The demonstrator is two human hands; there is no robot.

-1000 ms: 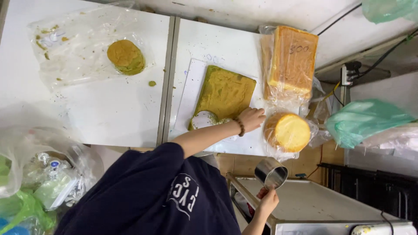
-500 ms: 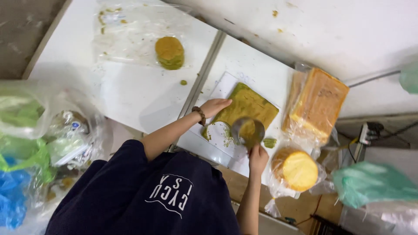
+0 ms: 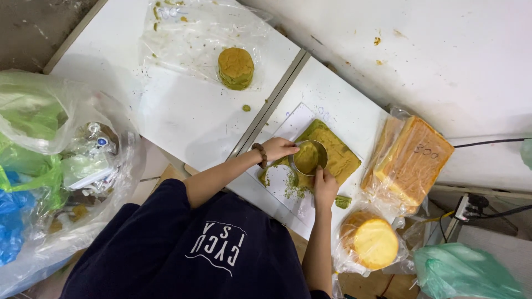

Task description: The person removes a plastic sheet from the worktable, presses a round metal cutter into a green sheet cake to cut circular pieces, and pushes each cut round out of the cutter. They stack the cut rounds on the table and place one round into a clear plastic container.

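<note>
— Both hands are on the round metal cutter [image 3: 310, 156], aren't they?

— Yes. Left hand [image 3: 279, 148] grips its rim from one side, fingers curled against the metal; right hand [image 3: 325, 187] is closed on the rim from the side nearer the person. A bead bracelet [image 3: 261, 155] sits on the left wrist.

— And where is the cutter?

— It stands on the green cake sheet [image 3: 335, 152], close to the sheet's ragged, cut-away edge. The sheet lies on a white board [image 3: 288, 191] on the white surface [image 3: 188, 119], with green crumbs [image 3: 293, 191] scattered just beside the cutter.

— What else lies around the cutter?

— Well away from it, across the seam in the surface, a round green cake stack [image 3: 236, 67] rests on clear plastic film [image 3: 183, 39]. On the cutter's other side, a bagged yellow loaf [image 3: 413, 160], and near that, a bagged round yellow cake [image 3: 370, 242].
</note>
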